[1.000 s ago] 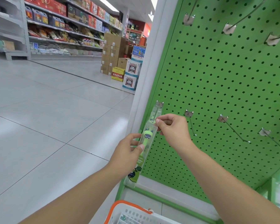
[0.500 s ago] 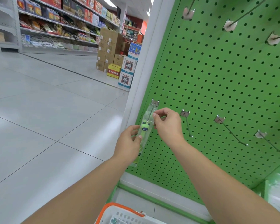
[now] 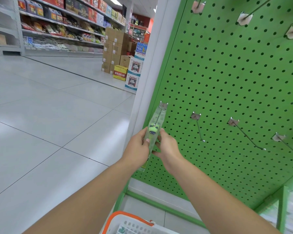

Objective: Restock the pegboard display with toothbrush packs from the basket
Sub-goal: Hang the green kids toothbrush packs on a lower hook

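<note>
Fingers of the left hand (image 3: 137,147) curl round the left edge of the clear plastic toothbrush pack with a green cartoon-headed brush (image 3: 153,130), thumb laid across its front. The right hand (image 3: 167,146) holds the pack's right edge, fingers tucked behind it and thumb at the front. The pack hangs at the leftmost lower metal hook (image 3: 163,105) of the green perforated pegboard (image 3: 227,73), its top tab up against the hook's backplate; the hook wire appears to run through the tab, though the clear film makes this hard to confirm.

Assessment: the hanging step looks nearly complete. To finish it well, the pack should be slid fully back along the wire, kept square to the board and face outward, then released one hand at a time so it does not swing off.

Neighbouring bare metal hooks (image 3: 198,125) to the right carry nothing. The white basket with an orange handle (image 3: 125,222) stands below, near the person's arms; its contents are mostly out of view.
</note>
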